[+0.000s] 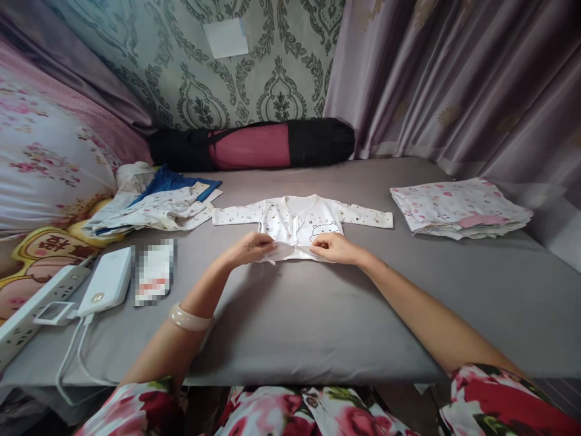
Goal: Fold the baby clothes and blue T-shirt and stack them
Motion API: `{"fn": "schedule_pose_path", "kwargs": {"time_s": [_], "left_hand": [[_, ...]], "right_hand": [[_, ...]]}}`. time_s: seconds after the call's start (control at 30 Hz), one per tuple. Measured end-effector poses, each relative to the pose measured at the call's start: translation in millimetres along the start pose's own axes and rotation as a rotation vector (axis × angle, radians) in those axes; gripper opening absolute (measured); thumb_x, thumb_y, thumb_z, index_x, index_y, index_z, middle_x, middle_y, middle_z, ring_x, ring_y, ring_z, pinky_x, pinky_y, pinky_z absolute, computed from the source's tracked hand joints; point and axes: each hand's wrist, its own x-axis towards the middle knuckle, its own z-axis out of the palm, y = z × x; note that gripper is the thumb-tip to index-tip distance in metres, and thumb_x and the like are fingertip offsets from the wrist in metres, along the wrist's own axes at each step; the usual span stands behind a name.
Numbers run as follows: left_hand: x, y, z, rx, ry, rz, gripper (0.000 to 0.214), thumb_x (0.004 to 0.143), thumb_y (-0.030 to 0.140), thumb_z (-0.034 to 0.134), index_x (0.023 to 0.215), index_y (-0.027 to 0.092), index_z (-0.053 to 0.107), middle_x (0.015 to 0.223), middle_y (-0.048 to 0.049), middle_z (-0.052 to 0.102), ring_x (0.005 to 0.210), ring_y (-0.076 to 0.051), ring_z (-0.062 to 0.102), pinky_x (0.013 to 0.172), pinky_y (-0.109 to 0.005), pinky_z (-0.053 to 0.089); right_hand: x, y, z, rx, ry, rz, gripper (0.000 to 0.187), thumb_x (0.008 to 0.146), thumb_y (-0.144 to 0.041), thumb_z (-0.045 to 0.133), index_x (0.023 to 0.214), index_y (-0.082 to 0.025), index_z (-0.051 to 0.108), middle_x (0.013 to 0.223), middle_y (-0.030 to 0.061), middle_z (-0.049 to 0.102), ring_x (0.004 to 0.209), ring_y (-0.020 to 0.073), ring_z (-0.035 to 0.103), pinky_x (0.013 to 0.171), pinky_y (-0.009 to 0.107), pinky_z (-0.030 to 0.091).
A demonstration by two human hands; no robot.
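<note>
A small white baby shirt (pixel 284 221) lies front side up on the grey sheet, both long sleeves stretched out sideways. Its sleeves carry a tiny print, and a line-drawn bear face shows on the chest at the right. My left hand (pixel 254 247) pinches the shirt's lower left part between thumb and fingers. On the lower right, my right hand (pixel 333 247) pinches the cloth in the same way. Between the two hands the bottom edge looks turned up, and a short tie hangs by my left fingers.
Loose baby clothes (pixel 167 203) lie at the left, a folded printed cloth stack (pixel 458 209) at the right. A power bank (pixel 106 281) with cables, a power strip (pixel 43 309) and a blurred packet (pixel 154 272) are near left. A black and red long bag (pixel 252 145) lies along the wall.
</note>
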Motion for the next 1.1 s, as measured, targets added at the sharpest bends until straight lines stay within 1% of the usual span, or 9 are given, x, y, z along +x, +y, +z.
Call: {"fn": "schedule_pose_path", "kwargs": {"time_s": [0.07, 0.23, 0.33, 0.4, 0.5, 0.57, 0.77, 0.93, 1.1], "left_hand": [[1, 5, -4.7, 0.018, 0.081, -0.032, 0.039, 0.088, 0.048, 0.048, 0.063, 0.018, 0.047, 0.058, 0.0045, 0.035, 0.055, -0.009, 0.033, 0.052, -0.023, 0.024], [4, 39, -0.2, 0.266, 0.48, -0.126, 0.027, 0.09, 0.034, 0.045, 0.072, 0.018, 0.057, 0.062, 0.0007, 0.051, 0.061, -0.013, 0.046, 0.058, -0.025, 0.031], [4, 54, 19.7, 0.414, 0.481, -0.047, 0.029, 0.094, 0.031, 0.039, 0.082, 0.019, 0.062, 0.075, -0.0041, 0.063, 0.072, -0.017, 0.056, 0.063, -0.026, 0.037], [3, 55, 36.3, 0.504, 0.293, 0.11, 0.027, 0.095, 0.029, 0.039, 0.091, 0.02, 0.065, 0.09, -0.0071, 0.069, 0.087, -0.02, 0.061, 0.073, -0.029, 0.043], [0, 47, 53.3, 0.554, 0.067, 0.267, 0.023, 0.093, 0.031, 0.05, 0.108, 0.023, 0.065, 0.116, -0.0076, 0.068, 0.107, -0.025, 0.06, 0.089, -0.037, 0.045], [-3, 40, 54.6, 0.514, 0.093, 0.269, 0.024, 0.094, 0.033, 0.049, 0.109, 0.023, 0.065, 0.121, -0.0068, 0.066, 0.11, -0.026, 0.059, 0.092, -0.04, 0.044], [-20, 15, 34.9, 0.33, 0.415, 0.064, 0.021, 0.091, 0.036, 0.052, 0.101, 0.022, 0.065, 0.104, -0.0084, 0.065, 0.095, -0.023, 0.061, 0.086, -0.037, 0.048], [-35, -13, 34.0, 0.26, 0.425, -0.107, 0.052, 0.077, 0.056, 0.067, 0.116, 0.024, 0.058, 0.103, -0.0073, 0.058, 0.091, -0.023, 0.057, 0.079, -0.037, 0.049], [-36, -13, 38.4, 0.244, 0.371, -0.135, 0.039, 0.087, 0.049, 0.056, 0.116, 0.023, 0.054, 0.086, -0.0013, 0.06, 0.075, -0.016, 0.056, 0.069, -0.029, 0.044]], "right_hand": [[2, 1, -3, 0.13, 0.042, 0.096, 0.028, 0.082, -0.041, 0.053, 0.064, -0.019, 0.056, 0.057, -0.0054, 0.046, 0.053, 0.0096, 0.041, 0.056, 0.024, 0.033], [10, -10, -3, 0.228, 0.424, 0.186, 0.028, 0.077, -0.043, 0.057, 0.072, -0.017, 0.064, 0.067, 0.0, 0.061, 0.063, 0.0134, 0.053, 0.064, 0.026, 0.041], [13, -21, 3, 0.188, 0.544, 0.164, 0.027, 0.08, -0.041, 0.055, 0.076, -0.017, 0.067, 0.073, 0.0026, 0.066, 0.071, 0.016, 0.058, 0.07, 0.028, 0.044], [11, -27, 9, 0.159, 0.463, 0.091, 0.026, 0.083, -0.038, 0.052, 0.081, -0.018, 0.068, 0.077, 0.0024, 0.068, 0.074, 0.0163, 0.06, 0.072, 0.028, 0.045], [3, -30, 13, 0.126, 0.166, -0.039, 0.027, 0.087, -0.033, 0.048, 0.092, -0.019, 0.071, 0.089, 0.0021, 0.072, 0.081, 0.0162, 0.063, 0.076, 0.028, 0.047], [-5, -28, 10, 0.108, 0.141, -0.033, 0.028, 0.088, -0.031, 0.048, 0.099, -0.02, 0.071, 0.099, 0.0026, 0.073, 0.088, 0.0167, 0.064, 0.08, 0.028, 0.047], [-37, -1, -19, -0.051, 0.452, 0.263, 0.024, 0.084, -0.027, 0.051, 0.103, -0.022, 0.065, 0.094, 0.0025, 0.072, 0.079, 0.0159, 0.065, 0.071, 0.026, 0.045], [-69, 5, -19, -0.253, 0.197, 0.377, 0.033, 0.08, -0.032, 0.056, 0.112, -0.024, 0.055, 0.082, -0.0008, 0.067, 0.071, 0.0156, 0.06, 0.061, 0.024, 0.038], [-72, -8, 0, -0.394, 0.235, 0.478, 0.029, 0.086, -0.027, 0.048, 0.115, -0.024, 0.052, 0.082, 0.0001, 0.067, 0.075, 0.0179, 0.061, 0.058, 0.026, 0.031]]}}
